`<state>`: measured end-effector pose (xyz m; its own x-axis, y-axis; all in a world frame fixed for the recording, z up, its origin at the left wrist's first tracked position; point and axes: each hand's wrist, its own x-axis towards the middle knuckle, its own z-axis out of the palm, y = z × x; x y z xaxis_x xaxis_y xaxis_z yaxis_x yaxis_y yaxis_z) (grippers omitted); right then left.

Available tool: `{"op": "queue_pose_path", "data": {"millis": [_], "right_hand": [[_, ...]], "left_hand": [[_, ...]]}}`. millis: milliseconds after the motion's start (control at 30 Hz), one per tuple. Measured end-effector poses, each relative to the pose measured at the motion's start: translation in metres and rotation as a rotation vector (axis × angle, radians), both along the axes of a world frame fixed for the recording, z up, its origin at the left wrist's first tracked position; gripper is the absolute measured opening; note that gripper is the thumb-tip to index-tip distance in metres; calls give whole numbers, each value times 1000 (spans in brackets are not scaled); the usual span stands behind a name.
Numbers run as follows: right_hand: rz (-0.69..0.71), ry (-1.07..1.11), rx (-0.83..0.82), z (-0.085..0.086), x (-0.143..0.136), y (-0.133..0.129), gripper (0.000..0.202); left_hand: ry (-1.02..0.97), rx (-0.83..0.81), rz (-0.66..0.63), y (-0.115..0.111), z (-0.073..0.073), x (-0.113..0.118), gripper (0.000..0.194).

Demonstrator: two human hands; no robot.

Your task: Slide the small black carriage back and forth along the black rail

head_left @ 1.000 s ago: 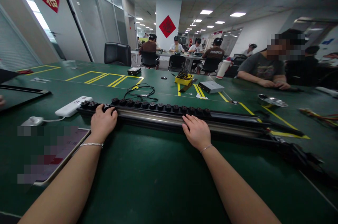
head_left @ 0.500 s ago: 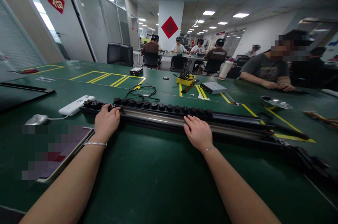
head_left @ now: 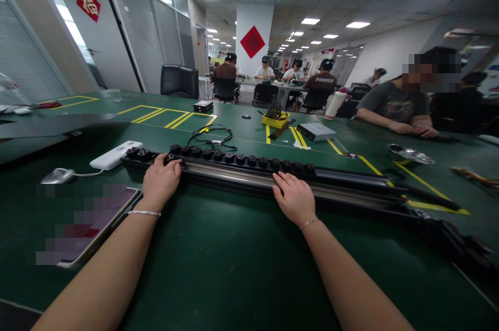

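Take a clock face centred between the two hands, twelve pointing away across the bench [head_left: 234, 263], and here we are: the long black bar [head_left: 241, 184] lies right across the middle, from nine o'clock out past three. At nine, the left hand [head_left: 161, 183] sits over its near-left end, fingers bent over the far edge, thumb apart; whether it is pinching one of the knobs [head_left: 240, 157], I cannot tell. At three, the right hand [head_left: 296, 196] rests nearly flat, fingers straight and lying close together, tips on the bar, gripping nothing. Why so wide apart? Two well-separated contacts probably keep something this long from rolling or swivelling, and lying crosswise it comes within easy reach of both arms. The phone [head_left: 113, 227] at eight and the white block [head_left: 113, 156] between nine and ten seem parked clear of the forearms, while the coiled cable [head_left: 210, 137] towards twelve and the yellow tray [head_left: 276, 122] at one sit beyond the bar. Now the surfaces: a smooth metal strip [head_left: 230, 171] gleams along the bar's length, framed by dark, glossy edges, and the knobs stand behind it in a row, squat and matt (plastic, by the look of them, though the detail blurs). The grey box [head_left: 316, 131] at two is flat and square-cornered; the shiny dish [head_left: 411, 154] nearer three is shallow and rounded.
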<state>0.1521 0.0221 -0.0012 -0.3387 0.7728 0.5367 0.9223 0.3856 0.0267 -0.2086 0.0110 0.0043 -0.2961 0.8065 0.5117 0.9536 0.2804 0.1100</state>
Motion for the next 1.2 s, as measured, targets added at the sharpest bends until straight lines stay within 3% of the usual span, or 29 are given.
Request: {"op": "queue_pose_path", "data": {"millis": [600,1200], "right_hand": [[-8,-1,-9,1,-1,-1,38],[9,-15,-4,3,0,0,38]], "left_hand": [[-25,-71,11,-1,2,6,46],[26,15,-55,-3,-2,15,43]]}}
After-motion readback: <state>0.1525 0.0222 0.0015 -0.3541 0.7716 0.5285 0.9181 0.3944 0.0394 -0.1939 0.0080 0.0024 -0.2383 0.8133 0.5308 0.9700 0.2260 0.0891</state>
